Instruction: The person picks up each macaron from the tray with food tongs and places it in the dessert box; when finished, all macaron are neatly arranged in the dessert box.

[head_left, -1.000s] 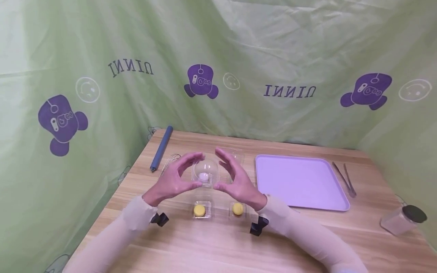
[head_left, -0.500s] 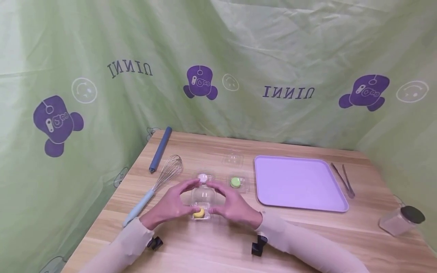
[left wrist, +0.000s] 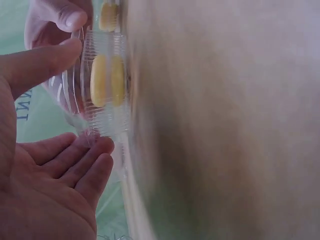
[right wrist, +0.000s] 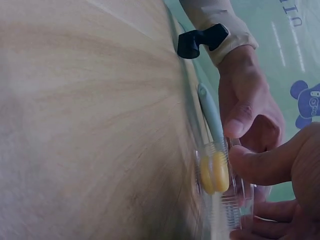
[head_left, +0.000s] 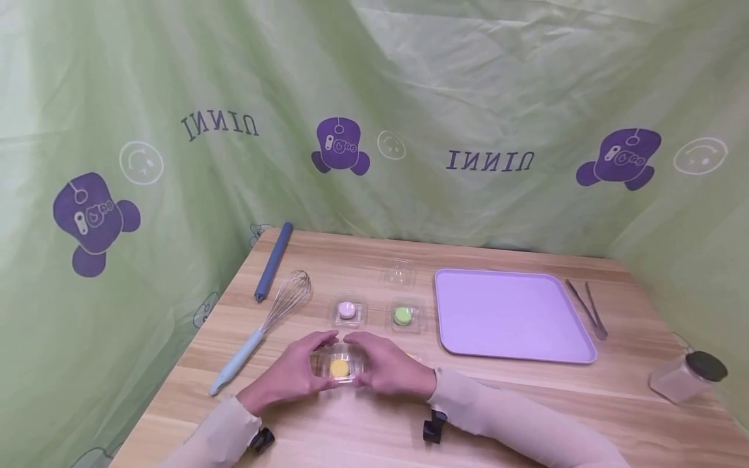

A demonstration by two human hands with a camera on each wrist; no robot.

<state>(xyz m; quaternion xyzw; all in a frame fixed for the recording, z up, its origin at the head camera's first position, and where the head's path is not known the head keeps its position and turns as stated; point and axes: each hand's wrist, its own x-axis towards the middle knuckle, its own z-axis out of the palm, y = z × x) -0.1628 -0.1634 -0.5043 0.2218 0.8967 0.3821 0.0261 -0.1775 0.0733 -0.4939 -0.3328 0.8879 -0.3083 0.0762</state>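
In the head view a yellow macaron [head_left: 339,368] sits in a clear plastic box base near the table's front. Over it is a clear domed lid [left wrist: 72,82], low against the base's ridged rim; I cannot tell whether it is pressed on. My left hand [head_left: 292,370] holds the lid from the left, thumb at the near side and fingers at the far side. My right hand [head_left: 393,367] holds it likewise from the right. A second yellow macaron [left wrist: 108,16] shows in the left wrist view, mostly hidden behind my right hand in the head view.
Behind the hands, a pink macaron [head_left: 346,310] and a green macaron [head_left: 402,316] sit in clear boxes. Another clear lid [head_left: 399,274] lies farther back. Left are a whisk [head_left: 251,341] and blue rod [head_left: 274,263]; right, a purple tray [head_left: 515,315], tongs [head_left: 590,312] and jar [head_left: 684,378].
Both hands have brought the clear lid toward the table's front and down over the near-left yellow macaron. The pink and green macarons and the whisk have come into fuller sight.
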